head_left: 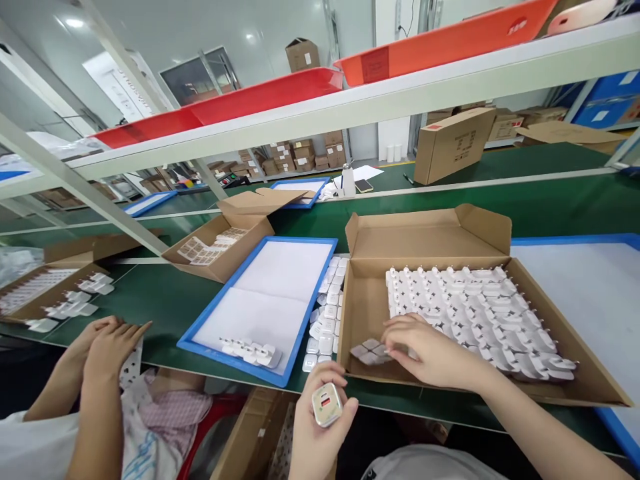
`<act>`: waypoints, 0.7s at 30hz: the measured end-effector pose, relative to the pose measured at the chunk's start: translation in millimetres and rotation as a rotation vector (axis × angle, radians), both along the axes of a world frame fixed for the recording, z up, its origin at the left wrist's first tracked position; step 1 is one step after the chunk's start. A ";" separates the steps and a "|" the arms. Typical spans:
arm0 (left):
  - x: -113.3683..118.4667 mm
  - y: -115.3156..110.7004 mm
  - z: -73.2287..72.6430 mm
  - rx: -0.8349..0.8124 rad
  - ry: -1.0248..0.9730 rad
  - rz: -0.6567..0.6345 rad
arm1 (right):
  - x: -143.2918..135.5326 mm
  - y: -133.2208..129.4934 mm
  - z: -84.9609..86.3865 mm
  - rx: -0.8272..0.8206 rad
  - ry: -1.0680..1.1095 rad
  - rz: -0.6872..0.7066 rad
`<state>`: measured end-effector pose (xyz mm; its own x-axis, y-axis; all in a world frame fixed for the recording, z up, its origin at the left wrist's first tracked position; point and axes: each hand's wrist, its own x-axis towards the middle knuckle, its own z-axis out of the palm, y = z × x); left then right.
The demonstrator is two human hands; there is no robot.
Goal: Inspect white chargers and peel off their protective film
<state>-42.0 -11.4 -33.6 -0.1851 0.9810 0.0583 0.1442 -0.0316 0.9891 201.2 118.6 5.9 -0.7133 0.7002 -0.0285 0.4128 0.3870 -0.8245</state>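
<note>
In front of you stretches the green workbench (165, 293). On it, the open cardboard carton (367, 293) has its lid raised at the far side, and rows of white plug chargers (465, 313) fill most of it, leaving bare cardboard at its left. Left of the carton lies the blue-rimmed tray (290, 260), with a short row of plugs (250, 351) at its near end. Loose white adapters (327, 313) sit between tray and carton. Your right hand (423, 347) reaches into the carton, fingers bent beside four pale square pieces (370, 352); whether it grips one, you cannot tell. Your left hand (320, 423), just off the bench's near edge, grasps one white USB charger (327, 405), its port face turned up toward you.
</note>
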 end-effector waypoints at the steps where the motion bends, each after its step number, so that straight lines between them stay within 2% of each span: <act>1: -0.1 0.5 2.1 0.006 0.041 -0.036 | 2.2 0.0 3.9 -0.064 0.067 -0.019; 4: 7.2 5.3 13.0 0.067 0.131 -0.187 | 6.8 1.6 13.0 -0.279 0.255 -0.034; 7: 19.0 16.8 23.0 0.136 0.079 -0.341 | 9.0 5.4 18.6 -0.427 0.411 -0.010; 10: 28.5 28.5 26.4 0.148 -0.025 -0.475 | 10.1 11.2 20.7 -0.477 0.522 -0.023; 12: 32.9 32.7 27.2 0.135 -0.060 -0.511 | 10.4 15.3 19.2 -0.460 0.559 -0.062; 14: 36.1 33.5 29.0 0.137 -0.052 -0.511 | 10.7 17.0 15.3 -0.390 0.572 -0.139; 16: 38.2 32.3 32.2 0.146 -0.011 -0.483 | 11.6 12.8 11.0 -0.248 0.581 -0.289; 19: 40.2 30.1 37.3 0.121 0.077 -0.395 | 14.9 -6.5 9.3 0.053 0.622 -0.542; 21: 41.7 29.7 39.6 0.106 0.137 -0.330 | 18.0 -23.4 11.9 0.275 0.633 -0.559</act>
<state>-0.3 18.2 6.0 0.1571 0.9737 0.1648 0.2399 -0.1995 0.9501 219.2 95.2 17.8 -0.0902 0.8749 0.4759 0.0989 0.4833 -0.8698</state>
